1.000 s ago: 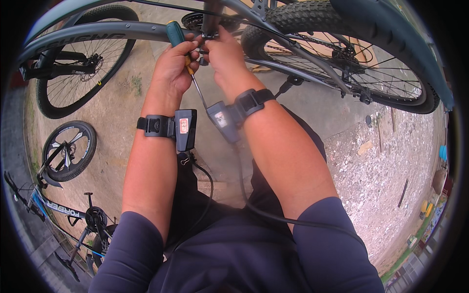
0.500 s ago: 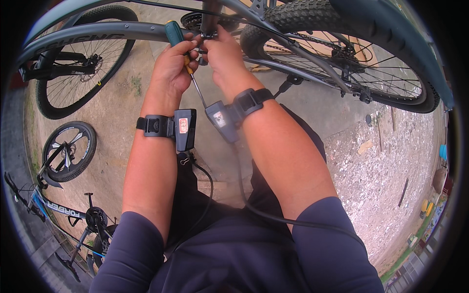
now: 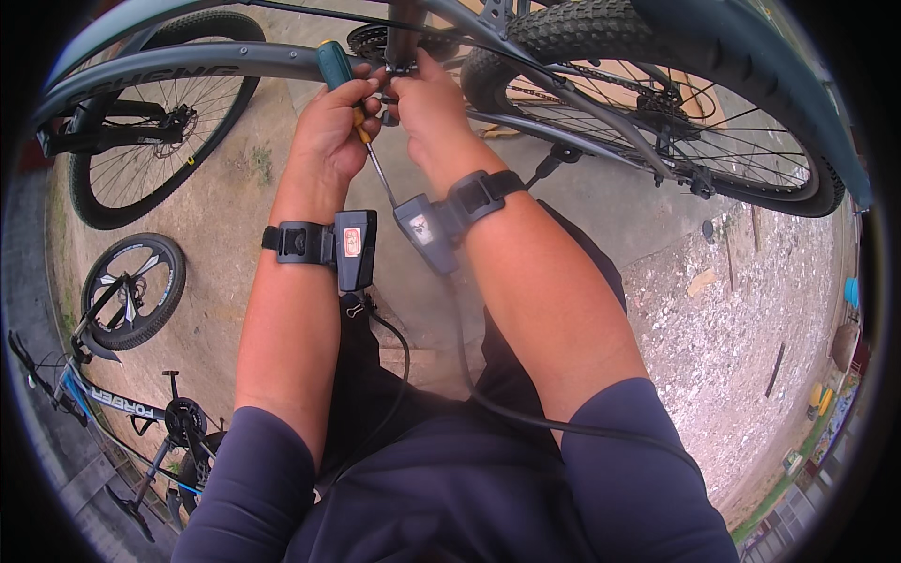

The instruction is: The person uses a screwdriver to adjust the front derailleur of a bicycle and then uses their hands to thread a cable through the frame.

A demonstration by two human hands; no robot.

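Observation:
My left hand (image 3: 330, 131) is closed around a screwdriver (image 3: 336, 66) with a green and yellow handle. The handle points up and away, and the metal shaft slants down toward my right wrist, its tip in the air. Close beside it, my right hand (image 3: 434, 111) has its fingers curled in at a small metal fitting (image 3: 401, 69) on the end of a grey bicycle tube (image 3: 404, 34). What those fingers pinch is hidden. The fingertips of both hands nearly meet there. The tube belongs to a grey bicycle frame (image 3: 282, 60) across the top of the view.
The bicycle's front wheel (image 3: 89, 178) is at the upper left, its rear wheel (image 3: 507, 70) at the upper right. Behind my hands sits a chainring (image 3: 361, 39). A second bicycle (image 3: 186, 420) lies at the lower left. Cabled black devices (image 3: 357, 249) are strapped to both forearms. Pale debris (image 3: 694, 375) covers ground at right.

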